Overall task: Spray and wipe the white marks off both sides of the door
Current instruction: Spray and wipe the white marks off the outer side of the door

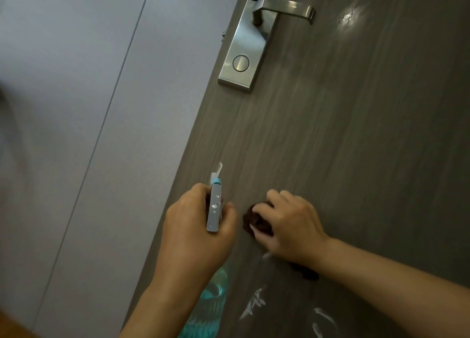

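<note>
The dark wood-grain door (356,134) fills the right of the view. My left hand (195,231) grips the neck of a spray bottle (215,205); its grey trigger head points up along the door edge, and its teal body hangs below my wrist. My right hand (287,226) holds a bunched dark brown cloth (254,219) against the door face. White marks (254,304) streak the door below my right hand, with more white marks (323,320) toward the bottom edge of the view.
A brushed-metal lock plate with lever handle (249,40) sits on the door above my hands. A grey wall panel (89,109) is at left, beyond the door edge. A strip of brown floor (10,325) shows at bottom left.
</note>
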Demonstrator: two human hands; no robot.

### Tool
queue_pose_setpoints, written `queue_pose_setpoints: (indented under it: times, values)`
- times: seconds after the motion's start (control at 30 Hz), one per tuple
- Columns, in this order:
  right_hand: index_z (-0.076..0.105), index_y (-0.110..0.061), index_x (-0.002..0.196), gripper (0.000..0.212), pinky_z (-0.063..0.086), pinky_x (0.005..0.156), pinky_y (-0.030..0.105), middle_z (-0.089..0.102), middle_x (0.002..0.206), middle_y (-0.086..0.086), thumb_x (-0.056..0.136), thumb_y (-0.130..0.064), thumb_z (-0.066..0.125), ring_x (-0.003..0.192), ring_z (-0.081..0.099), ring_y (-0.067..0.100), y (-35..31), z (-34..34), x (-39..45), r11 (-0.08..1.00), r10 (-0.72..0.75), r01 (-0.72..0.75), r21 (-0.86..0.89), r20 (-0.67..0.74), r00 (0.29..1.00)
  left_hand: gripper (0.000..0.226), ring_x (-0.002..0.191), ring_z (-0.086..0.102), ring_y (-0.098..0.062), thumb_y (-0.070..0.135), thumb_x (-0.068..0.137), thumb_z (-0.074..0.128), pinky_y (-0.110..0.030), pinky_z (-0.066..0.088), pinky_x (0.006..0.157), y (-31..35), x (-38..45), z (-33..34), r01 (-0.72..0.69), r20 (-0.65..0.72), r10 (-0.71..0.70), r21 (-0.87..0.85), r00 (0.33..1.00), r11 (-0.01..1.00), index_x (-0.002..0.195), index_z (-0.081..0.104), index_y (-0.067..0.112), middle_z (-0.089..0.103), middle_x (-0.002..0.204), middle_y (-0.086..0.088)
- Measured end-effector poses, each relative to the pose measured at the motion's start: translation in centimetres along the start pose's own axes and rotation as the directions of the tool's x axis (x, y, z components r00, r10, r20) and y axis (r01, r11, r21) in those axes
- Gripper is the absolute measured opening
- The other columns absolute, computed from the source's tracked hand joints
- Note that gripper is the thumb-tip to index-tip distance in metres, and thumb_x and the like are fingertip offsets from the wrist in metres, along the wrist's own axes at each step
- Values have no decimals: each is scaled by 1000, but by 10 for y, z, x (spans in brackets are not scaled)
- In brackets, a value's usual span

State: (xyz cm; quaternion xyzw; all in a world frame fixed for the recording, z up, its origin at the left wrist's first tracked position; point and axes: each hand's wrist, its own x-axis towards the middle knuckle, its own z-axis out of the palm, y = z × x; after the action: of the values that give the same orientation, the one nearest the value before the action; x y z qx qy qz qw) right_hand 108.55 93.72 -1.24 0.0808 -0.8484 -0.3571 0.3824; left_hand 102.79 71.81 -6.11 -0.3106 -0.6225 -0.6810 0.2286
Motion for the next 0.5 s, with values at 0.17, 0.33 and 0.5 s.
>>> queue_pose_setpoints:
  times: [0.17, 0.33, 0.5]
  values:
    - [69, -19, 105, 36, 48, 59, 36, 53, 96, 7, 89, -51, 64, 79, 54, 27, 24, -19, 92, 988, 118, -137, -77, -219, 969, 21, 59, 53, -11, 28, 95, 70, -22, 46, 49, -2, 1, 2, 9, -19, -8, 35, 1000, 999, 81, 58, 20, 56, 66, 2]
    - [67, -17, 104, 35, 47, 59, 36, 55, 101, 10, 87, -49, 69, 80, 55, 30, 0, -1, 128, 984, 162, -174, -23, -273, 948, 24, 53, 47, -14, 27, 95, 70, -21, 42, 50, -11, 2, 2, 54, -31, -53, 61, 998, 997, 78, 56, 18, 54, 64, 1]
    - [67, -20, 98, 39, 39, 62, 36, 61, 108, 10, 74, -49, 77, 81, 56, 29, -38, 31, 80, 959, -275, 271, -87, -38, 961, 27, 52, 49, -10, 23, 93, 71, -23, 39, 45, -26, 12, -22, 71, -92, -65, 62, 994, 996, 73, 56, 18, 52, 57, 1]
